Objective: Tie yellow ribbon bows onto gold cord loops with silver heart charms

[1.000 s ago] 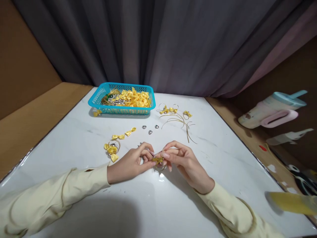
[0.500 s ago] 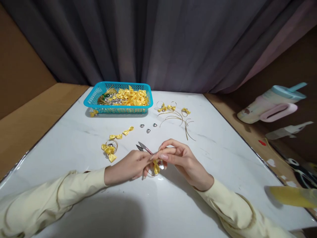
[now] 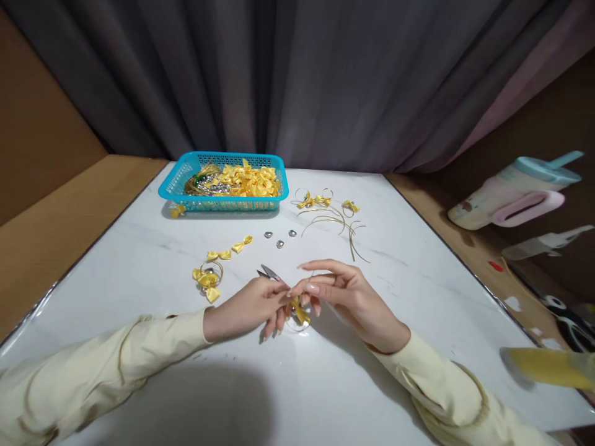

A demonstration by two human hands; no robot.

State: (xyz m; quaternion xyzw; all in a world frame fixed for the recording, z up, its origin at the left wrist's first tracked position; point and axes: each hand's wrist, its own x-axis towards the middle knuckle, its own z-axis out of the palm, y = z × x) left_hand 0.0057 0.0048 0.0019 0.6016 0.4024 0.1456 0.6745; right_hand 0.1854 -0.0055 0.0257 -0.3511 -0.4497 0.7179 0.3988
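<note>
My left hand (image 3: 255, 308) pinches the gold cord of a yellow satin bow (image 3: 301, 311) between thumb and forefinger, its other fingers loosely curled. The bow hangs just below the fingertips, and a thin loop of cord curves under it. My right hand (image 3: 357, 305) meets the left at the fingertips, thumb and a finger pinched on the cord; its forefinger is raised. The exact grip point is hidden. Beyond the hands, the dark blades of thread snips (image 3: 270, 272) point away to the left; their handles are covered by the hands.
A blue basket (image 3: 223, 204) at the back holds bows, cords and silver beads. Silver heart beads (image 3: 279, 244) lie ahead, loose cords (image 3: 328, 218) and finished loops with bows (image 3: 323, 199) to their right. More bows (image 3: 207, 279) lie left. A tumbler (image 3: 511, 192) stands right.
The right forefinger has lifted away from the pinch. The bow has turned and shifted slightly right, and the left hand's lower fingers have loosened. The view has shifted slightly.
</note>
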